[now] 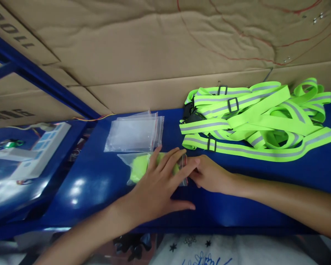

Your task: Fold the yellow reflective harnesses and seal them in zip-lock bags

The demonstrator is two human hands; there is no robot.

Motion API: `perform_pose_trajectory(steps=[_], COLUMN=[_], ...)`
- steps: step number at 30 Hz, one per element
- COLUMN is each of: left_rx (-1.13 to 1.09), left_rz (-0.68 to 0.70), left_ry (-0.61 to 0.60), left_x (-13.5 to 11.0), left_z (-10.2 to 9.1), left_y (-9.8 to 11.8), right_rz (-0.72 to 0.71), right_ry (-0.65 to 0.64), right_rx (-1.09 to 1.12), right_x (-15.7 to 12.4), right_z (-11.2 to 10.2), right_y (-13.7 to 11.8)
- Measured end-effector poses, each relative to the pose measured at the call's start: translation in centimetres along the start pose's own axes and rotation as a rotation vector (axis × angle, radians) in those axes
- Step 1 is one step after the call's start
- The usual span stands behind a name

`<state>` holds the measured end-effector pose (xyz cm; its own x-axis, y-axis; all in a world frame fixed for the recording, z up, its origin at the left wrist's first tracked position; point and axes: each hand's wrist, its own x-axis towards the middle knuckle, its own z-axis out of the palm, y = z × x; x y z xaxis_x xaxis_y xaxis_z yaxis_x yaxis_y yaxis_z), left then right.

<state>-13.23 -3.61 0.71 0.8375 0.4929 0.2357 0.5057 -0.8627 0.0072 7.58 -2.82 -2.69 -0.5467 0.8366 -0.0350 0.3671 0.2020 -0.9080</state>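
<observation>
The table is glossy blue painted metal. On it, clear glossy plastic bags lie beside woven neon straps with matt grey stripes; behind it stands rough brown cardboard.

Even overhead light is illuminating the scene brightly. White glare is pooling on the blue counter at left. Edges are bowing and blurring.

Upside-down black print on the cardboard sheet at my upper left reads roughly 1100; print on the lower cardboard flap is too blurred for me
</observation>
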Motion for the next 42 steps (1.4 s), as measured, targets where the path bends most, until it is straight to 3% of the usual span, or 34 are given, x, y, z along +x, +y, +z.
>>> perform_pose_trajectory(steps=[4,8,11,14,17,22,25,28,32,38,42], left_rx=[-0.084,-0.019,-0.002,0.008,0.017,0.005,-0.051,-0.120,-0.184,-0.215,-0.329], left_rz=[-0.148,-0.228,-0.219,-0.197,-0.160,-0.164,-0.205,-0.244,-0.284,-0.316,-0.413], left_ry=[0.040,0.077,0.034,-0.005,-0.049,-0.090,-0.106,-0.089,-0.057,-0.050,-0.039], left_x=[-0.8,-1.0,-0.7,-0.6,-0.6,-0.5,-0.4,-0.4,-0.5,-0.4,-0.4], left_z=[-2.1,-1.3,0.2,0.9,1.1,1.1,1.2,1.4,1.8,1.9,1.6], left_y=[-1.7,-4.0,-4.7,-4.6,-4.3,-4.5,-5.0,-5.4,-5.7,-5.7,-6.2], right_rz=[0.039,0.040,-0.134,-0.330,-0.377,-0.390,-0.423,-0.512,-0.616,-0.531,-0.525], right_ry=[-0.093,0.142,0.246,0.090,-0.044,-0.081,-0.035,0.051,-0.024,-0.130,-0.194], right_rx=[0.034,0.043,-0.089,-0.325,-0.515,-0.680,-0.776,-0.744,-0.676,-0.656,-0.564], right_x=[-0.5,-1.2,-1.6,-1.7,-1.5,-0.7,-0.7,-0.9,-1.0,-0.8,-0.6], right_z=[-0.7,-0.8,-0.8,-0.7,-0.5,0.0,-0.5,-1.3,-1.3,-0.8,-1.2], right_y=[0.2,-0.1,0.0,0.6,1.2,1.4,1.3,1.7,2.8,2.3,1.5])
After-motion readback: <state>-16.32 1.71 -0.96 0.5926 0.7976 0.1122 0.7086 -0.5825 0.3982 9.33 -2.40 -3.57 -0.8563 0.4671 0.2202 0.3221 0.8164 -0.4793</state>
